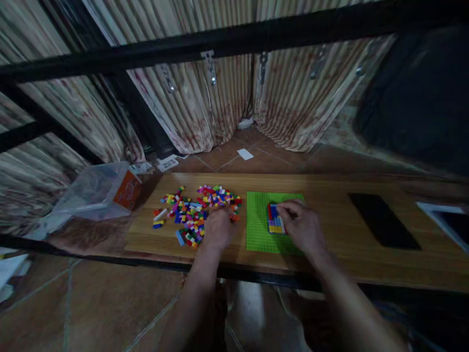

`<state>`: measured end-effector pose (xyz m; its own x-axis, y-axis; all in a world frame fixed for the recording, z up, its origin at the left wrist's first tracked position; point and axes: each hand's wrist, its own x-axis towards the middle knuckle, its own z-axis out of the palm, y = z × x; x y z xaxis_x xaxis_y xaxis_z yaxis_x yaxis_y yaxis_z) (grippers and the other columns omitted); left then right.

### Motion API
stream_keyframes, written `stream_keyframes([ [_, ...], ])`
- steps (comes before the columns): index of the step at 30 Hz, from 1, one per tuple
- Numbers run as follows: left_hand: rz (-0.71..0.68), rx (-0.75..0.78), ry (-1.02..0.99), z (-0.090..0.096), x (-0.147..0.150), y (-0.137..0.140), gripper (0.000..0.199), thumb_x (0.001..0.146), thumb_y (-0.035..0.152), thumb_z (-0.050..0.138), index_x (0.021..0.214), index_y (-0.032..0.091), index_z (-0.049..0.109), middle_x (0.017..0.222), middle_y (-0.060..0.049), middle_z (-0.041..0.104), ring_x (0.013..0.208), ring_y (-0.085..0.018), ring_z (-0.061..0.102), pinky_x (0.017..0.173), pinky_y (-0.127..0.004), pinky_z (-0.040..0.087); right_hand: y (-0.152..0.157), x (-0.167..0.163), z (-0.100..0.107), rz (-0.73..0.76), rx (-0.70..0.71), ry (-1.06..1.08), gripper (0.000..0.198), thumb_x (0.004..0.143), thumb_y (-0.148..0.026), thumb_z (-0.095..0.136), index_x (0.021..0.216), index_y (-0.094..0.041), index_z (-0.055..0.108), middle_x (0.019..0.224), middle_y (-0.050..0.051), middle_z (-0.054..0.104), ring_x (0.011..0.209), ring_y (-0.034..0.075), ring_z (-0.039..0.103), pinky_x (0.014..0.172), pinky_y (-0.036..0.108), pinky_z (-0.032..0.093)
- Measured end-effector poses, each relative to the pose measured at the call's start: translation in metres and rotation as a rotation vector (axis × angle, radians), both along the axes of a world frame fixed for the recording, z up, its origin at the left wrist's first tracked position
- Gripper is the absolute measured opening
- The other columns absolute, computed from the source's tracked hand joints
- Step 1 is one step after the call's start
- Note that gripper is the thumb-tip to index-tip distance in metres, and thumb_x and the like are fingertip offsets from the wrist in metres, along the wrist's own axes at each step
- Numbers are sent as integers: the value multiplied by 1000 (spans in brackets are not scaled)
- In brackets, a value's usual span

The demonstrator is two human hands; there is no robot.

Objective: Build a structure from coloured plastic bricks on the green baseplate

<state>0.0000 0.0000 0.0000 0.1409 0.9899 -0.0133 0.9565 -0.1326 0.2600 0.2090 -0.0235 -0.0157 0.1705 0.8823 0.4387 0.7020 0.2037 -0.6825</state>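
Green studded baseplate (257, 225) bears red-blue-yellow brick block (274, 226).

We identify a long wood-grain tabletop (330, 189). From left to right, we find on it loose small multicoloured plastic bricks (193, 215), a green studded baseplate (256, 225) and a flat black rectangular sheet (384, 220).

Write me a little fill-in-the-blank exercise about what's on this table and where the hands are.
1. The right hand is at the brick build on the ____ baseplate.
2. The other hand, at the loose bricks, is the person's ____.
3. In the picture, the flat black rectangle lies to the ____ of the baseplate.

Missing words: green; left; right.
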Motion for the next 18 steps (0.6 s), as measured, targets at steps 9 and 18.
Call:
stream_keyframes([
  [9,-67,120,-90,-4,13,3,13,81,19,53,87,18,64,94,-8,66,90,-20,62,80,-29,47,-3,9,6,-33,37,49,18,85,-29,54,80,-18,68,82,5,66,74,18,61,70,31,48],
  [18,-428,85,-616,-7,40,1,16,84,15,50,95,18,61,91,-4,63,86,-15,61,80,-28,49,-9,-10,5,320,-114,40,23,86,-26,54,107,-24,64,98,5,65,88,18,62,78,33,49],
])
